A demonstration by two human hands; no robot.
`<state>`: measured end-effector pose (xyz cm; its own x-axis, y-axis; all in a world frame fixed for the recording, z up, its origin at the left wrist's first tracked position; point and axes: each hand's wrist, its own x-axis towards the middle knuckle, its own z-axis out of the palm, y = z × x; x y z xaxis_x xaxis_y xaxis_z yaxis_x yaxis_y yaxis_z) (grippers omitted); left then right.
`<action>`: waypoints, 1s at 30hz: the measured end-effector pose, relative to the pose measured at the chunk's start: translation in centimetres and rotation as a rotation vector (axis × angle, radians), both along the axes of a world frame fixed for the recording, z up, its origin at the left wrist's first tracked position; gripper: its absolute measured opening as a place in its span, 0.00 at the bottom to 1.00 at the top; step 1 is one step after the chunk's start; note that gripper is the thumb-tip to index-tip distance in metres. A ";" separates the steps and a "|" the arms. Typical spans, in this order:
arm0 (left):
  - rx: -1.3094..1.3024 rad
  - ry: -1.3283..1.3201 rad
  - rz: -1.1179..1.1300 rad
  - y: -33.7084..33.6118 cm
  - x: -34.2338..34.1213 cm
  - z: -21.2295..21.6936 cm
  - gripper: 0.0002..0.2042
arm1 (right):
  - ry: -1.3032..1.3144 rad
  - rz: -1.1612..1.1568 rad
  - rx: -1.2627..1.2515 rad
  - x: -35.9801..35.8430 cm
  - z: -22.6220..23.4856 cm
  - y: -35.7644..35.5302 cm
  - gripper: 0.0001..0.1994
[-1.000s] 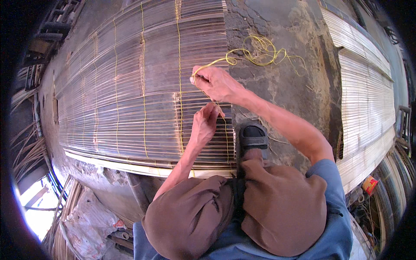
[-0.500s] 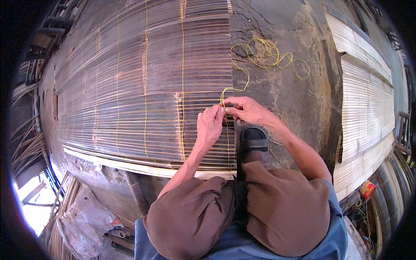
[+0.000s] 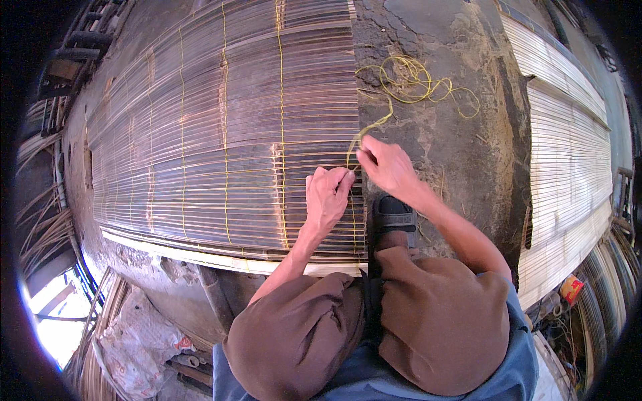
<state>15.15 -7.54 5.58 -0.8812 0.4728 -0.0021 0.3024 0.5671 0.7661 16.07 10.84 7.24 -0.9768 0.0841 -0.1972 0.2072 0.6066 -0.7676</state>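
A large blind [image 3: 254,177] of thin slats lies on the ground ahead and to my left, tied across by rows of yellow cord. Near its right edge my left hand [image 3: 326,195] is closed, thumb and forefinger pinched where the cord crosses a slat. Just beyond and to the right, my right hand [image 3: 393,170] is closed on the loose yellow cord [image 3: 376,125], raised slightly off the blind. From there the cord runs to a loose tangle on the ground. The exact knot or loop is hidden by my fingers.
My sandalled foot [image 3: 394,219] stands beside the blind's right edge. A paler slatted blind [image 3: 568,147] lies at the far right, near a red and yellow can [image 3: 571,290]. At lower left is a crumpled white sack [image 3: 137,334]; dry strips [image 3: 47,217] hang at the left.
My right hand has moved away from my left, a little right, drawing the yellow cord with it. The left hand stays pinched at the slat.
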 end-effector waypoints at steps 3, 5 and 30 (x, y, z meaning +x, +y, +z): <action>0.030 0.112 0.048 0.0 0.7 -0.2 0.04 | -0.173 0.065 0.079 4.6 -2.4 -0.2 0.09; 0.041 0.199 0.055 -0.8 0.9 -0.7 0.03 | -0.094 -0.022 0.016 6.5 -4.7 -0.6 0.09; -0.056 -0.114 0.028 -0.3 -1.1 -1.6 0.08 | -0.330 0.237 -0.708 -1.9 -1.1 0.8 0.12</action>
<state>14.04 -7.85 3.95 -0.8867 0.4442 -0.1282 0.1989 0.6167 0.7616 14.16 11.64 6.17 -0.8355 -0.3699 -0.4063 0.4164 0.0563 -0.9074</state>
